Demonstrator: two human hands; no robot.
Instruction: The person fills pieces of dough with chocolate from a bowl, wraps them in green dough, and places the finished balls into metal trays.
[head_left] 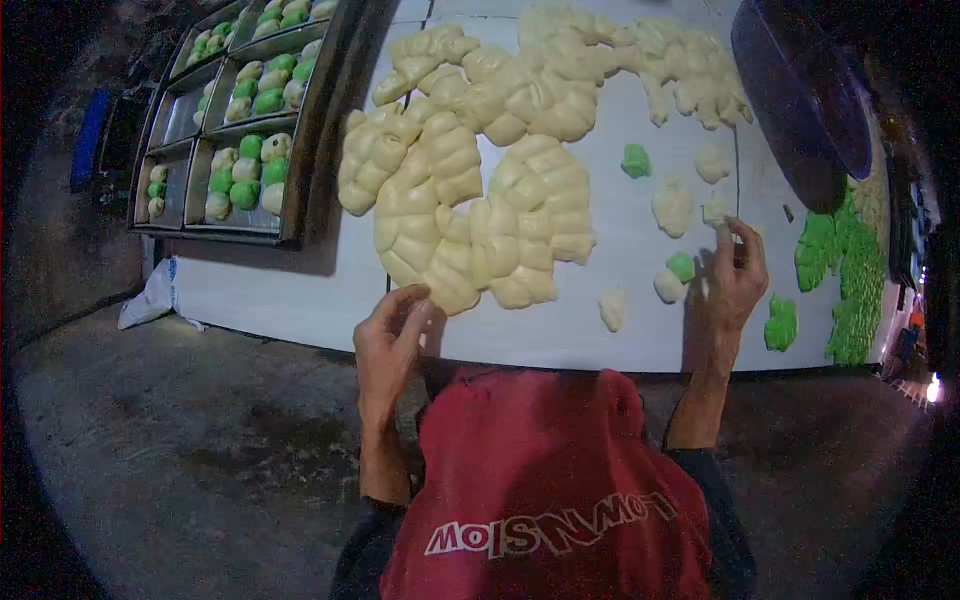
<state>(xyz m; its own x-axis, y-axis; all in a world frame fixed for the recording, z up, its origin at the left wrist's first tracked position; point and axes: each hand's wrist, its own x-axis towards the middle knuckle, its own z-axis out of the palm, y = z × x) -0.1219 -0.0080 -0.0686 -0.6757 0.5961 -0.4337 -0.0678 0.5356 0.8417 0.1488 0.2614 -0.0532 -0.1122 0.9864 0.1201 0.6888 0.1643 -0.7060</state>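
My left hand [393, 335] is at the lower edge of a large spread of pale dough [425, 225] on the white table [290, 310]; its thumb and fingers are close together at the dough, and anything between them is too small to make out. On the right, my right hand [738, 270] pinches a small pale dough piece [715, 208]. Around it lie a pale flattened piece [671, 207], another pale lump [711, 164], a green lump [636, 161], a green ball [681, 266] touching a pale ball [668, 287], and a small pale piece [612, 309].
A dark divided tray [292, 190] holds green and pale balls at the upper left. Green dough [855, 280] and a smaller green piece [781, 323] lie at the right. A dark purple container [800, 90] stands at the upper right. A white bag [150, 297] hangs by the left edge.
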